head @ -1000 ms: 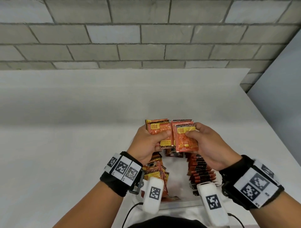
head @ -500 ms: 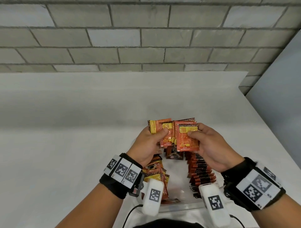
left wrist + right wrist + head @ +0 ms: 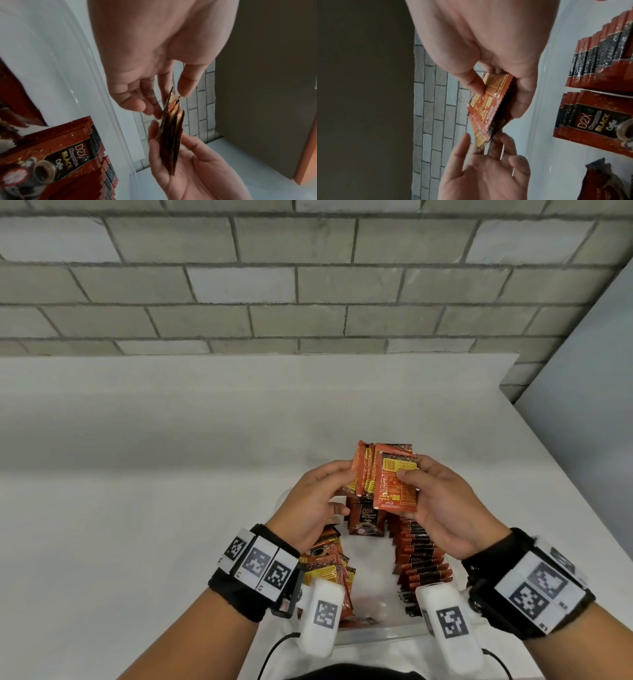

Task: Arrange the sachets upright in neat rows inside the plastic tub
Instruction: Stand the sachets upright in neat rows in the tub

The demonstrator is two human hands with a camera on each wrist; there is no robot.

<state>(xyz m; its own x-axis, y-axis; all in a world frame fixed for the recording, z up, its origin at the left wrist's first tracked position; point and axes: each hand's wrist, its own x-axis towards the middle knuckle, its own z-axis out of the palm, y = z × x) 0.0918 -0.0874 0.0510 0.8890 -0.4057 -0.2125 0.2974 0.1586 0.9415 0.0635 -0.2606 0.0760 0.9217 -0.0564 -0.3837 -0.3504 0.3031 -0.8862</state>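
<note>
Above white table [image 3: 137,508] (brick wall [image 3: 308,285] behind), right hand [image 3: 442,508] pinches sachets [image 3: 394,484]; left hand [image 3: 308,501] loose.

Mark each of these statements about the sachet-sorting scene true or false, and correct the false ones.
1. The right hand grips a bunch of sachets between thumb and fingers. True.
2. The held bunch lies flat on the table. False: it is held in the air above the plastic tub.
3. A row of upright sachets stands along the tub's right side. True.
4. The left hand is curled into an empty fist. False: its fingers are straight, touching the bunch's edge.
5. The tub is opaque black. False: it is clear plastic.
</note>
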